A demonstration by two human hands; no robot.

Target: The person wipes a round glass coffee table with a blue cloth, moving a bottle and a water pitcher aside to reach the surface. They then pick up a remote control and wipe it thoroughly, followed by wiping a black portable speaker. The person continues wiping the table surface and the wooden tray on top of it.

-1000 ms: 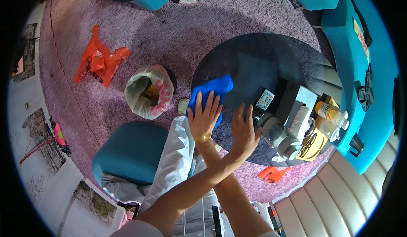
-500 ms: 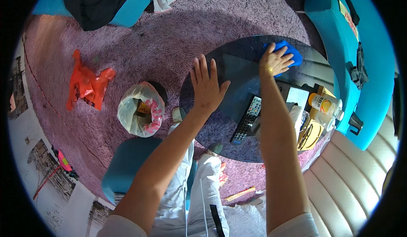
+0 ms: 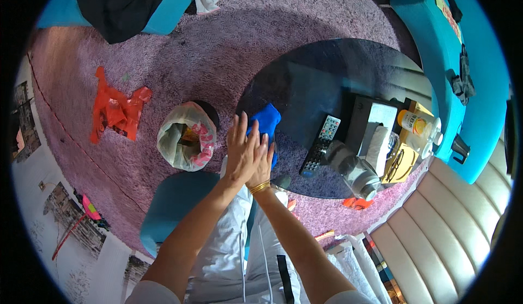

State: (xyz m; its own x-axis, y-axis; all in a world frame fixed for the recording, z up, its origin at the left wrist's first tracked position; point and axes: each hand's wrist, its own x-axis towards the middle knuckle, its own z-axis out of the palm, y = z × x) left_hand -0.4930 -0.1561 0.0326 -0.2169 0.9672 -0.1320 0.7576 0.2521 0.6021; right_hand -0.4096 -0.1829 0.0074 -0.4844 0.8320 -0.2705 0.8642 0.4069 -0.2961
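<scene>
At the near left edge of the round dark glass table (image 3: 294, 86) is a blue cloth (image 3: 267, 120). My right hand (image 3: 262, 167), with gold bangles at its wrist, is on the cloth and grips its near part. Lying partly over it, my left hand (image 3: 239, 154) has its fingers stretched out and holds nothing that I can see. The left hand hides some of the right hand's fingers, and both hands cover part of the cloth.
On the table's right side are a remote control (image 3: 320, 146), a clear bottle (image 3: 357, 172), a black box (image 3: 357, 124), an orange-labelled bottle (image 3: 415, 123) and glasses (image 3: 395, 165). A lined bin (image 3: 170, 138) stands left of the table, near a red bag (image 3: 117, 111) and a teal stool (image 3: 169, 206).
My right hand has brought the cloth from the table's far side to its near left edge. My left hand has moved down and left, and the two hands now overlap.
</scene>
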